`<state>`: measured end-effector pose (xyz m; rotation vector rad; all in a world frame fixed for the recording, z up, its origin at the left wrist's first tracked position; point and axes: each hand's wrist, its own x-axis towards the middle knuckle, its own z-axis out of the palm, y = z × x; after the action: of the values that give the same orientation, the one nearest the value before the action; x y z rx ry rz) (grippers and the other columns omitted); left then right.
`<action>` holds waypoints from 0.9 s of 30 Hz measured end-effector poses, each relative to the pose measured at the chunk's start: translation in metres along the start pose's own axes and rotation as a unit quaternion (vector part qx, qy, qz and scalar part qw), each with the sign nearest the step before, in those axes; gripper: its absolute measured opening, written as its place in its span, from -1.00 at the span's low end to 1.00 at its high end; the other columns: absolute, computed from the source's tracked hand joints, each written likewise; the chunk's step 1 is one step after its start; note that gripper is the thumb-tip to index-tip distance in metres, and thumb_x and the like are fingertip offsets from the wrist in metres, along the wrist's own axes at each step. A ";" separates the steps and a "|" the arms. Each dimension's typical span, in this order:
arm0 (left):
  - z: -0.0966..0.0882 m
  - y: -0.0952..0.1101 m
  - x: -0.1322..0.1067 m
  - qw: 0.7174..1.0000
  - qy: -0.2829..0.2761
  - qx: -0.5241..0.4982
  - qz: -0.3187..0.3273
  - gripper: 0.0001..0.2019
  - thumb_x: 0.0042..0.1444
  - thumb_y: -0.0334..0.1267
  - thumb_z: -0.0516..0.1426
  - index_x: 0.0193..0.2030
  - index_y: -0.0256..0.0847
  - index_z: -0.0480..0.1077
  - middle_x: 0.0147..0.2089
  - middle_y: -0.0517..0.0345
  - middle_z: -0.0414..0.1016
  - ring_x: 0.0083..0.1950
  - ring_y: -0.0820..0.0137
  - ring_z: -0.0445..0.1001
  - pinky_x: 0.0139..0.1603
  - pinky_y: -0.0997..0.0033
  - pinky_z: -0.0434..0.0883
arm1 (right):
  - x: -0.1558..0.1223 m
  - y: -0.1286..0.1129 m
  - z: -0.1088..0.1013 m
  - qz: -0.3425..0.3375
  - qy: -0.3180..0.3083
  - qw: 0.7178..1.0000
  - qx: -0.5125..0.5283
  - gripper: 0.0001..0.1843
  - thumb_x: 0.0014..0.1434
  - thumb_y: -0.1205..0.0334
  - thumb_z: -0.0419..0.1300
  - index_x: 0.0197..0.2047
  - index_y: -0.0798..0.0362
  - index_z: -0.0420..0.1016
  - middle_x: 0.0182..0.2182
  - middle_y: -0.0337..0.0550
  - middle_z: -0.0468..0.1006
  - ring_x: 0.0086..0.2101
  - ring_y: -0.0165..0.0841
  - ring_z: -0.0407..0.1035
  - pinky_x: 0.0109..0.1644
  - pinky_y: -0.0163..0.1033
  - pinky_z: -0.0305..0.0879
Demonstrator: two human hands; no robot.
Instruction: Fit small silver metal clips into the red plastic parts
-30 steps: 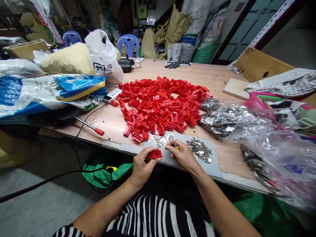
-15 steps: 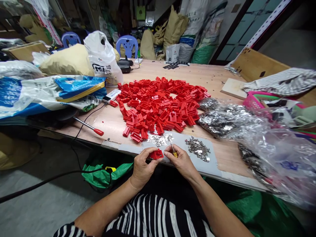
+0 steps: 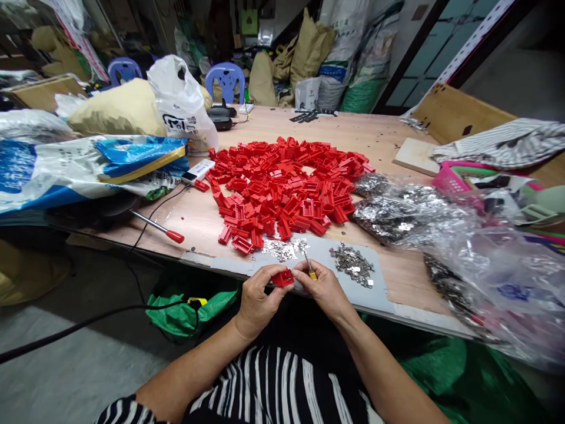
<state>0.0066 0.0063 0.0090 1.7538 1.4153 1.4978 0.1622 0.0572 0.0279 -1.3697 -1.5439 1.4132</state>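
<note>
Between the thumb and fingers of my left hand (image 3: 260, 294) is a small red plastic housing (image 3: 282, 278), its hollow side facing up. My right hand (image 3: 324, 285) grips a screwdriver by its yellow handle (image 3: 313, 275), with the thin metal shaft (image 3: 306, 259) pointing up and away. My right thumb and fingertip come close to the housing's right side; whether they pinch a small part there I cannot make out. Just beyond my hands lie a small heap of flat shiny metal pieces (image 3: 282, 249) and, to the right, a heap of darker metal clips (image 3: 354, 265), both on a grey mat (image 3: 378, 288).
A wide pile of red plastic housings (image 3: 282, 188) covers the table's middle. Clear bags of metal parts (image 3: 397, 215) crowd the right side. On the left are a blue and white sack (image 3: 66, 171), a white power bank (image 3: 200, 169) with a cable, and a red-tipped lever (image 3: 174, 236).
The red housing has turned slightly and shifted a little right in my left hand. My right hand stays beside it with the screwdriver.
</note>
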 end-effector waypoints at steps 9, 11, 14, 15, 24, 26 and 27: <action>0.001 0.000 -0.001 0.998 -0.026 0.015 0.057 -0.68 0.10 -0.40 0.17 0.02 -0.11 0.41 -0.08 0.05 0.56 -0.03 0.31 0.53 0.02 0.29 0.47 | -0.006 0.003 0.004 -0.031 0.038 0.994 -0.099 -0.76 0.13 0.05 0.14 -0.44 0.03 0.31 -0.52 -0.29 0.38 -0.48 -0.41 0.24 -0.36 -0.28 0.16; 0.002 0.000 -0.001 0.998 -0.021 0.014 0.051 -0.68 0.10 -0.40 0.17 0.02 -0.11 0.41 -0.09 0.06 0.56 -0.05 0.31 0.53 0.01 0.29 0.47 | -0.007 0.004 0.008 -0.032 0.054 0.995 -0.077 -0.73 0.13 0.02 0.14 -0.45 0.02 0.28 -0.53 -0.29 0.37 -0.49 -0.41 0.24 -0.37 -0.28 0.16; 0.003 0.000 0.000 0.999 -0.008 0.013 0.043 -0.68 0.09 -0.38 0.19 0.01 -0.13 0.41 -0.10 0.06 0.57 -0.07 0.32 0.54 0.00 0.32 0.47 | -0.006 0.006 0.011 -0.020 0.057 0.998 -0.028 -0.67 0.12 -0.03 0.15 -0.47 0.01 0.22 -0.55 -0.30 0.32 -0.51 -0.43 0.20 -0.41 -0.29 0.14; 0.003 0.000 0.000 0.999 -0.005 0.013 0.043 -0.68 0.09 -0.38 0.19 0.01 -0.14 0.41 -0.10 0.06 0.57 -0.07 0.33 0.54 0.00 0.32 0.47 | -0.006 0.007 0.011 -0.012 0.044 0.999 -0.010 -0.66 0.11 -0.05 0.16 -0.47 0.01 0.22 -0.57 -0.32 0.29 -0.53 -0.44 0.17 -0.44 -0.30 0.12; 0.005 -0.003 -0.002 1.000 -0.017 -0.003 0.004 -0.71 0.10 -0.31 0.20 -0.01 -0.17 0.41 -0.11 0.07 0.56 -0.09 0.36 0.54 -0.03 0.37 0.46 | -0.004 0.008 -0.002 0.026 -0.046 0.999 0.010 -0.61 0.06 -0.12 0.21 -0.42 0.04 0.24 -0.63 -0.42 0.16 -0.62 -0.53 -0.01 -0.57 -0.36 -0.06; 0.004 -0.004 -0.002 0.999 -0.023 -0.013 -0.027 -0.71 0.10 -0.29 0.21 -0.01 -0.17 0.41 -0.10 0.08 0.56 -0.09 0.35 0.53 -0.02 0.36 0.46 | -0.004 0.008 -0.007 0.018 -0.048 0.999 0.003 -0.61 0.09 -0.13 0.18 -0.40 0.03 0.25 -0.61 -0.41 0.17 -0.61 -0.52 0.00 -0.57 -0.36 -0.05; 0.004 -0.004 -0.002 0.999 -0.027 -0.019 -0.040 -0.71 0.10 -0.28 0.21 -0.01 -0.16 0.41 -0.10 0.08 0.56 -0.08 0.35 0.53 -0.01 0.35 0.45 | -0.004 0.008 -0.010 0.012 -0.047 0.999 0.000 -0.61 0.10 -0.14 0.15 -0.39 0.03 0.25 -0.61 -0.40 0.17 -0.61 -0.52 0.01 -0.56 -0.36 -0.03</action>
<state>0.0084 0.0072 0.0033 1.6810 1.4046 1.4166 0.1750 0.0557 0.0230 -1.3427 -1.5905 1.5112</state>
